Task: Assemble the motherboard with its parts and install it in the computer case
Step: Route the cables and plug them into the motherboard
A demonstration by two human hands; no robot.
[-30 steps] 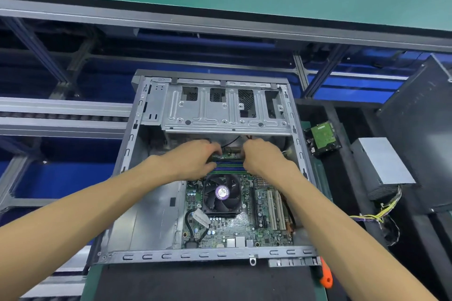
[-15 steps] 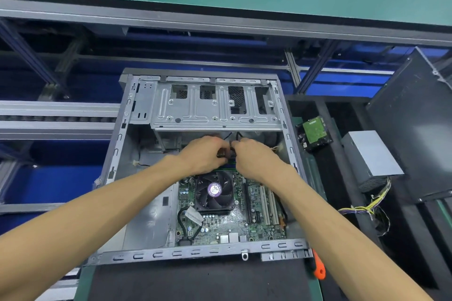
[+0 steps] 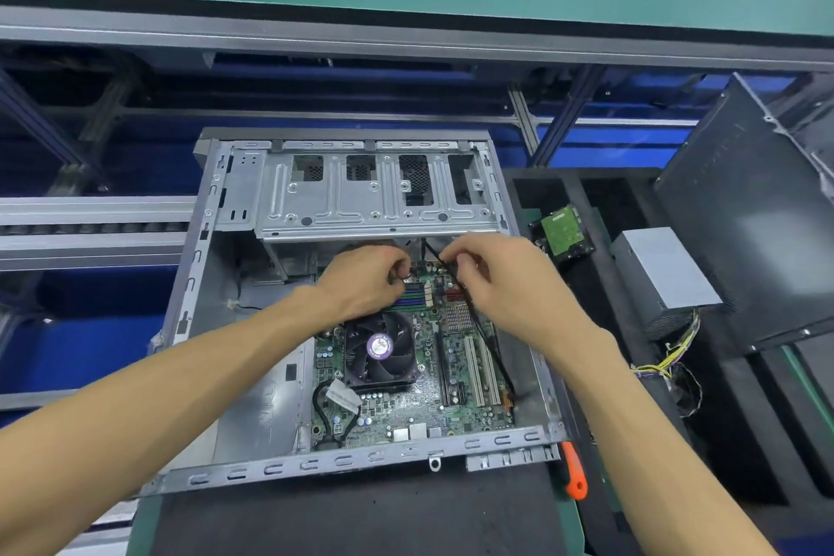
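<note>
An open grey computer case (image 3: 194, 284) lies flat in front of me with the green motherboard (image 3: 406, 402) seated in its right half. A black CPU fan (image 3: 379, 348) sits on the board, with memory slots (image 3: 413, 298) just beyond it. Both hands are at the board's far edge, under the drive cage (image 3: 361, 199). My left hand (image 3: 361, 280) pinches a small connector between its curled fingers. My right hand (image 3: 496, 280) pinches a thin black cable (image 3: 492, 348) that trails down the board's right side.
A hard drive (image 3: 562, 233) with its green board up lies in black foam to the right. Beyond it stand a grey power supply (image 3: 663, 275) with loose wires and a dark side panel (image 3: 749, 212). An orange-handled tool (image 3: 575, 472) lies at the case's near right corner.
The hands have lifted off the memory slots, drawn close together, then spread a little; each now pinches a cable end. The view has shifted, so the case sits further left.
</note>
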